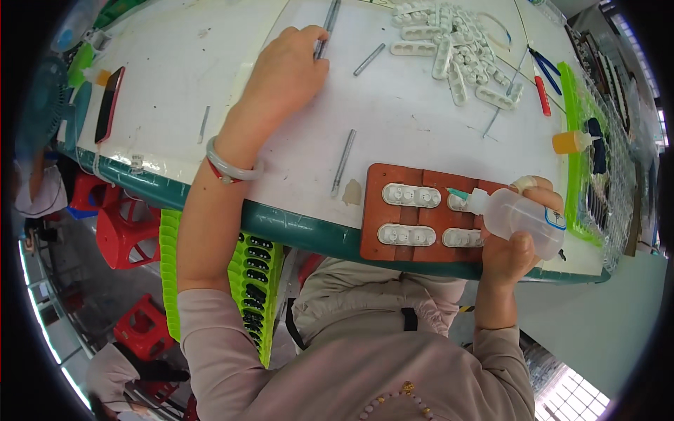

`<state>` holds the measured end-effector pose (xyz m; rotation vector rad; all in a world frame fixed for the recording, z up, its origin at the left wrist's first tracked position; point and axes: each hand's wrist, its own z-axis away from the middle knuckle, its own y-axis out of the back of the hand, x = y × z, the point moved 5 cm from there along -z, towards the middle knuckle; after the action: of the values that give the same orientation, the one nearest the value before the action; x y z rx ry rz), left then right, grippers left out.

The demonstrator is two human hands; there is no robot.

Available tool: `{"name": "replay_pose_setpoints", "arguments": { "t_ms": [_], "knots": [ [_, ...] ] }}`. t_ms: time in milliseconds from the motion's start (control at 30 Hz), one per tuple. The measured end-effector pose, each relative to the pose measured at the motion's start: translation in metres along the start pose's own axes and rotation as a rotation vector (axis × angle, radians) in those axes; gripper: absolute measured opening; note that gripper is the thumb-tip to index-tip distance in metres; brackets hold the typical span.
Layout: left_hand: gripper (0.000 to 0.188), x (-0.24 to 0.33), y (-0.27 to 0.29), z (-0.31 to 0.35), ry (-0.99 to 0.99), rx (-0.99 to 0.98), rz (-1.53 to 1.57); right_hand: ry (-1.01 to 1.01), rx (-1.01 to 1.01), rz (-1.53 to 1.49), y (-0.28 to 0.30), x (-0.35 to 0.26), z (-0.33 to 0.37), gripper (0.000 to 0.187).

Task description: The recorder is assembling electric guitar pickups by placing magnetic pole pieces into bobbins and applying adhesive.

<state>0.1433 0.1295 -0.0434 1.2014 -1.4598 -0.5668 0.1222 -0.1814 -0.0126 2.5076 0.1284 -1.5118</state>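
Observation:
My left hand (295, 67) is at the far middle of the table, its fingers curled round a thin grey rod (331, 21). In my right hand (509, 259) is a translucent squeeze bottle (516, 217), tilted, with a green needle tip (458, 193) pointing left. That tip is over a white oblong piece (459, 203) at the upper right of a brown-red holder block (368, 210); whether they touch I cannot tell. Other white oblong pieces (411, 196) sit in the block's slots, and the bottle and hand partly cover those on the right.
White oblong pieces lie heaped (456, 45) at the far right, near blue-handled pliers (547, 70) and a red-handled tool (542, 96). Loose rods (344, 163) lie mid-table. An amber bottle (565, 143) stands right; a phone (110, 105) lies left. A green tray (170, 266) holds black pieces below the edge.

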Motion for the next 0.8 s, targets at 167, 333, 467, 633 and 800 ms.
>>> {"name": "replay_pose_setpoints", "arguments": {
  "t_ms": [167, 333, 467, 633, 800],
  "knots": [
    [0.031, 0.002, -0.001, -0.001, -0.026, 0.005, 0.111, 0.026, -0.020, 0.026, -0.002, -0.002, -0.003, 0.058],
    [0.025, -0.006, -0.009, -0.015, -0.121, 0.094, 0.083, -0.052, 0.101, 0.001, -0.004, -0.001, -0.002, 0.066],
    [0.023, 0.009, -0.007, -0.017, -0.195, 0.279, 0.154, -0.027, 0.131, -0.003, -0.001, 0.001, -0.001, 0.065],
    [0.027, 0.037, -0.021, -0.005, -0.229, 0.068, 0.229, -0.055, 0.146, 0.001, -0.004, 0.001, 0.002, 0.065],
    [0.030, 0.036, -0.015, 0.002, -0.067, -0.264, 0.288, -0.026, 0.153, 0.031, -0.001, 0.002, 0.002, 0.064]
  ]
}}
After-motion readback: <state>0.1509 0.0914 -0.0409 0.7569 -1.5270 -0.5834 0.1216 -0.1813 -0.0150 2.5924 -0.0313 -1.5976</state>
